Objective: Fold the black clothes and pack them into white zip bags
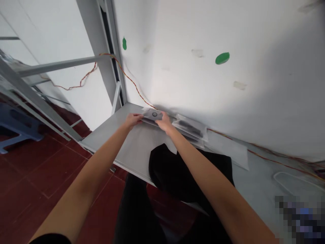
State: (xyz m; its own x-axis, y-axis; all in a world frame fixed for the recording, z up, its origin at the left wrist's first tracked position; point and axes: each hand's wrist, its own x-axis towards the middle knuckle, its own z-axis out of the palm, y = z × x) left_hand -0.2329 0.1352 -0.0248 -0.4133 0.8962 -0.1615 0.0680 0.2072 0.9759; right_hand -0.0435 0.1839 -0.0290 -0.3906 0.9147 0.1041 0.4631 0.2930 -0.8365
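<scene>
A flat, frosted plastic bag (153,114) with a dark round logo lies against the wall at the back of the grey shelf. My left hand (133,120) pinches its left end. On its right end my right hand (165,122) is closed, thumb toward the front. What lies inside the bag cannot be made out. Just right of my right hand is a small stack of similar frosted bags (190,128) with dark contents. Below my right forearm, a black cloth item (167,166) drapes over the shelf's front edge.
Red and yellow twisted wires (134,84) run down the wall and along the shelf's back. A flat whitish sheet or bag (231,149) lies right of the stack. Metal frame posts (38,91) stand at left, with a blue plastic stool (19,125) on the red tiled floor (50,173).
</scene>
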